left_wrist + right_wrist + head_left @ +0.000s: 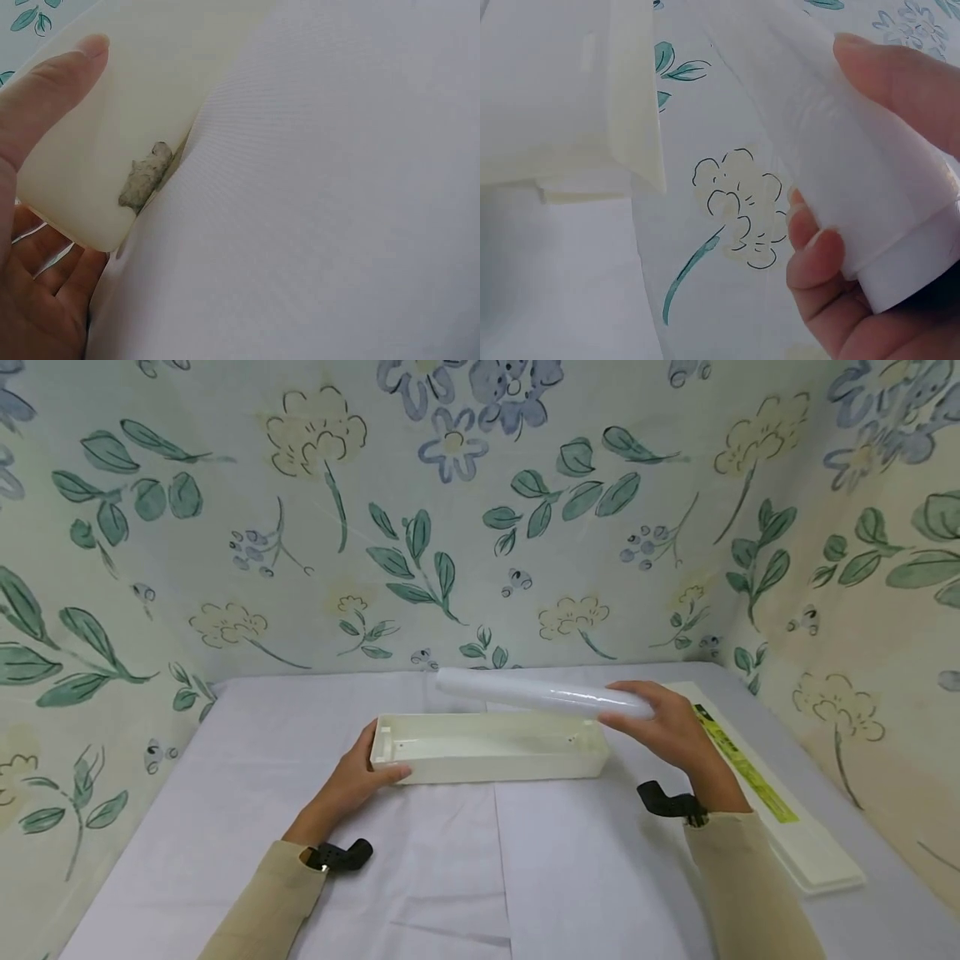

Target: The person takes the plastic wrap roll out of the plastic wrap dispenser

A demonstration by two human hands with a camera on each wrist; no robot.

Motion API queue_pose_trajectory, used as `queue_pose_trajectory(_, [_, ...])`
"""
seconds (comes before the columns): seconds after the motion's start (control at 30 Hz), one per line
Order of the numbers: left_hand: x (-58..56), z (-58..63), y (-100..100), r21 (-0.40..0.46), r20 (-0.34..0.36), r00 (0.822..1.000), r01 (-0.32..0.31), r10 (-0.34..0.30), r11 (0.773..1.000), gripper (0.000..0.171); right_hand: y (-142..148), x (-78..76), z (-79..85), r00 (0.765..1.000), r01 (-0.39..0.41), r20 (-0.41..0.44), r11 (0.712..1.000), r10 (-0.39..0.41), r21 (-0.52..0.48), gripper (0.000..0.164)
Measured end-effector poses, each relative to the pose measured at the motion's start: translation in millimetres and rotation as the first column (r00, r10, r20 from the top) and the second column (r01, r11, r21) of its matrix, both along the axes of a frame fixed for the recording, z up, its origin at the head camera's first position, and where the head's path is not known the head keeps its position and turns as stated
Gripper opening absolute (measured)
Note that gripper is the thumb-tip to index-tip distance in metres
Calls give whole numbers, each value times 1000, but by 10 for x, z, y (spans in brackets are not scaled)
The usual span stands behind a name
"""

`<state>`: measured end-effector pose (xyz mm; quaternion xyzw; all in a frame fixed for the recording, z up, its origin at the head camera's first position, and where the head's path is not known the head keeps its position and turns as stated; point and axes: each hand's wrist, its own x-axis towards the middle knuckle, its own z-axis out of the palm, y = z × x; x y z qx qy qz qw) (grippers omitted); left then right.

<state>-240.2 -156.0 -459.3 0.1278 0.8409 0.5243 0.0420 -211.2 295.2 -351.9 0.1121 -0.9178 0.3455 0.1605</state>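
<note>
My right hand grips a white roll of plastic film by its right end, thumb on one side and fingers curled round the other. In the right wrist view the film shows wound on a white core. The roll slants over the back edge of a long cream box, its left end higher. The box is open on top, and its bare inside shows. With thumb on the front wall and fingers round the end, my left hand holds the box's left end. A greyish patch marks the box.
To the right, a long white lid-like piece with a yellow-green label strip lies on the table. A white cloth covers the tabletop. Floral fabric walls stand at the back and on both sides.
</note>
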Motion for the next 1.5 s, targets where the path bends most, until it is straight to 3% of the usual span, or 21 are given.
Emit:
queue_pose_trajectory(0.17, [6, -19, -1, -7, -4, 1000, -2, 2, 1000, 98, 75, -42, -87, 998, 66, 16, 998, -66, 11, 51])
queue_pose_trajectory(0.37, [2, -28, -1, -5, -13, 1000, -1, 1, 1000, 98, 168, -98, -192, 996, 86, 17, 996, -85, -22, 51])
queue_pose_trajectory(0.6, [3, -7, 1, -24, -14, 1000, -14, 14, 1000, 99, 293, -169, -317, 991, 131, -4, 991, -131, 5, 53])
queue_pose_trajectory(0.9, [0, -5, 3, -29, -29, 1000, -11, 10, 1000, 100, 445, -164, -356, 983, 184, 0, 983, -184, 16, 56])
queue_pose_trajectory(1.27, [10, 4, 31, -29, -10, 1000, -6, 6, 1000, 100, 543, -154, -447, 954, 279, 119, 960, -275, -18, 62])
queue_pose_trajectory(1.4, [7, -2, 30, -26, -17, 1000, 7, -7, 1000, 97, 645, -201, -546, 952, 295, 98, 955, -291, -21, 64])
queue_pose_trajectory(1.5, [6, -7, 21, -30, -9, 1000, 2, -2, 1000, 97, 843, -387, -814, 949, 311, 62, 950, -309, -33, 65])
